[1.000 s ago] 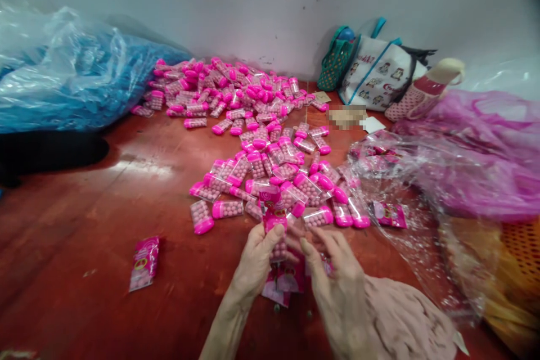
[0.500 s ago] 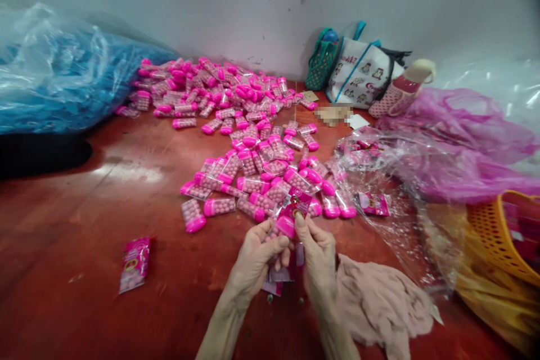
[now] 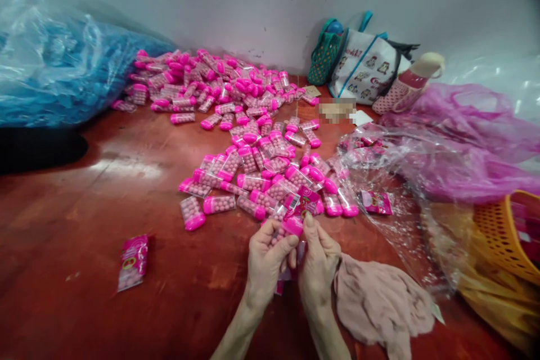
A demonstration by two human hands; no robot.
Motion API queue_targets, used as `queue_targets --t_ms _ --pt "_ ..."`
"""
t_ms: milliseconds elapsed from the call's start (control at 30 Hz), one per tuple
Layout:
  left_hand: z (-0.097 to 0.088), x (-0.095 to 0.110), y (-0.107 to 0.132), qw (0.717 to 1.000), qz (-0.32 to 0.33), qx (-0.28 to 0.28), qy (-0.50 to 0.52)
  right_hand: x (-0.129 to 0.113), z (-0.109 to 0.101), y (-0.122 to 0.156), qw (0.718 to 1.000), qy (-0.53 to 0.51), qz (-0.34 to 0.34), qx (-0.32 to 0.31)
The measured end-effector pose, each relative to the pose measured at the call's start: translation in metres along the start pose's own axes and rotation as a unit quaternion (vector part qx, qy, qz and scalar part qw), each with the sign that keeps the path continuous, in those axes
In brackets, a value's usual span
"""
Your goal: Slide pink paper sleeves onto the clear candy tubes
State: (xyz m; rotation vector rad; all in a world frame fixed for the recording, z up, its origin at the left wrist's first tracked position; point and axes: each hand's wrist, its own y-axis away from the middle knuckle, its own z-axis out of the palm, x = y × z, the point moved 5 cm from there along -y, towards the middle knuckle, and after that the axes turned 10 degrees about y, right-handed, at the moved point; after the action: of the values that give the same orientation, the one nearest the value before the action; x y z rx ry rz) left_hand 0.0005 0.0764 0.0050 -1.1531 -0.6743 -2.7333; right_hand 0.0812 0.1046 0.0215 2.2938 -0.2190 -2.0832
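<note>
My left hand (image 3: 265, 261) and my right hand (image 3: 318, 261) are closed together on one pink-capped clear candy tube (image 3: 291, 224) with a pink printed sleeve (image 3: 307, 202) at its top. A few more pink sleeves (image 3: 287, 275) show under my fingers. A heap of the same pink candy tubes (image 3: 257, 174) lies just beyond my hands, and a larger heap (image 3: 211, 81) sits by the wall. One wrapped tube (image 3: 131, 261) lies alone on the red-brown floor (image 3: 84, 208) to my left.
A blue plastic sack (image 3: 54, 76) fills the far left. Clear and pink plastic bags (image 3: 442, 157) spread on the right over an orange basket (image 3: 506, 230). A pinkish cloth (image 3: 379, 304) lies by my right wrist. Tote bags (image 3: 363, 70) lean on the wall.
The tube and sleeve in my hands tilted from upright to leaning right. My right hand's fingers closed in onto it. The view shifted slightly, bringing the orange basket into sight.
</note>
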Motion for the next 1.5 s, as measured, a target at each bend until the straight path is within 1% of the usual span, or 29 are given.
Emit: queue_targets --t_ms 67,100,167,233,267,367,433,500,600,700,767,833,967,1033,1100,1167,1233,1267,1333,1433,1500 --pt "0.000 0.000 -0.001 1.000 -0.004 0.014 0.021 0.008 0.008 0.003 0.991 -0.104 0.082 -0.031" --pt "-0.001 0.000 -0.002 0.999 -0.010 0.016 0.034 0.010 0.010 0.005 0.985 -0.131 0.103 -0.039" --pt "-0.002 0.000 -0.004 0.998 -0.028 0.010 0.056 0.011 0.010 0.005 0.985 -0.133 0.102 -0.042" --pt "-0.003 -0.001 -0.007 0.997 -0.047 -0.015 0.063 0.011 0.006 0.000 0.989 -0.104 0.087 -0.056" --pt "-0.003 -0.001 -0.008 0.996 -0.053 -0.028 0.061 0.012 0.003 -0.003 0.990 -0.092 0.082 -0.071" --pt "-0.005 -0.002 -0.010 0.996 -0.051 -0.051 0.043 0.013 0.000 -0.012 0.981 -0.086 0.086 -0.150" --pt "-0.006 -0.003 -0.010 0.998 -0.033 -0.054 0.027 0.013 0.000 -0.015 0.976 -0.093 0.091 -0.175" --pt "-0.005 -0.002 -0.008 0.999 -0.003 -0.045 0.006 0.013 0.000 -0.013 0.979 -0.090 0.097 -0.155" --pt "-0.005 0.003 -0.005 0.998 0.047 -0.011 -0.034 0.012 0.003 -0.006 0.989 -0.053 0.091 -0.105" --pt "-0.006 0.007 -0.003 0.996 0.073 0.014 -0.042 0.005 0.004 -0.001 0.997 0.022 0.037 -0.057" --pt "-0.008 0.008 -0.004 0.996 0.077 0.023 -0.030 0.003 0.002 -0.002 0.997 0.069 0.009 -0.044" --pt "-0.009 0.006 -0.006 0.997 0.070 0.019 -0.015 0.005 0.000 -0.007 0.996 0.072 0.013 -0.060" --pt "-0.007 0.000 -0.008 0.999 0.040 -0.003 0.011 0.014 0.001 -0.015 0.989 -0.017 0.060 -0.136" --pt "-0.006 -0.001 -0.007 0.999 0.043 0.010 0.017 0.018 0.004 -0.012 0.985 -0.039 0.079 -0.146" --pt "-0.006 -0.001 -0.004 0.997 0.058 0.041 0.016 0.023 0.007 -0.004 0.988 -0.039 0.098 -0.110" --pt "-0.008 0.000 0.000 0.994 0.075 0.083 0.009 0.027 0.009 0.007 0.991 -0.032 0.117 -0.048" --pt "-0.009 0.000 0.003 0.990 0.084 0.114 0.003 0.029 0.011 0.014 0.992 -0.032 0.123 -0.016" --pt "-0.009 0.000 0.003 0.989 0.086 0.121 0.003 0.029 0.012 0.016 0.992 -0.034 0.122 -0.015" --pt "-0.009 0.000 0.001 0.990 0.080 0.116 0.010 0.028 0.012 0.015 0.992 -0.033 0.113 -0.038" --pt "-0.007 -0.001 -0.005 0.994 0.060 0.085 0.027 0.026 0.010 0.006 0.989 -0.035 0.099 -0.101" --pt "-0.005 -0.003 -0.007 0.997 0.042 0.058 0.029 0.024 0.008 -0.001 0.986 -0.054 0.100 -0.125"
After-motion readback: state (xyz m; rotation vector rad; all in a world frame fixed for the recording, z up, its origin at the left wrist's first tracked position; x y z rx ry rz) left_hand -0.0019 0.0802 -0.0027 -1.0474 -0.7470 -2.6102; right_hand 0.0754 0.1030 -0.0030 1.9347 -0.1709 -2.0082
